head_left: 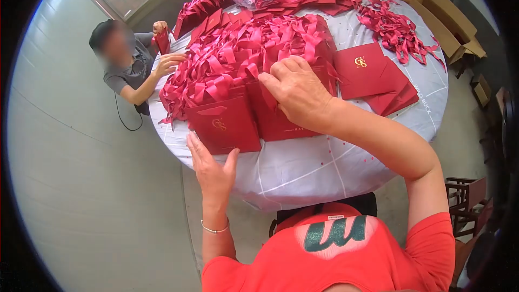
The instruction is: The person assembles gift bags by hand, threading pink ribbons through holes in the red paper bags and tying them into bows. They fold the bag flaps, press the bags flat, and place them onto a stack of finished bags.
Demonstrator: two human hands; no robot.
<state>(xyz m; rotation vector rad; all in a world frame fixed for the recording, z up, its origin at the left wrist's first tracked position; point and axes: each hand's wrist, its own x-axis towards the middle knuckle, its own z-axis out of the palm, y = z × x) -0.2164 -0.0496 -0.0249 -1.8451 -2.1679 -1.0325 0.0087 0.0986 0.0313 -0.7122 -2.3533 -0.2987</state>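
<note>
Head view: open left hand [213,170] braces the front bag [224,127], right hand [294,92] lies unclenched over ribboned bags [243,48]; beyond it, flat bags [362,70] and loose ribbons [397,30] wait.

Shirt: short-sleeved T-shirt [389,262], orange-red, sleeves plain and ending above the elbows.
Chest print: dark green glittery lettering [335,233] on a pale oval patch, with a small pale strip just above.
Left wrist: thin silver-coloured bracelet [214,231], just below the left hand [213,170].
Right hand [296,91]: bare, ungloved.
Forearms: uncovered on both sides.
</note>
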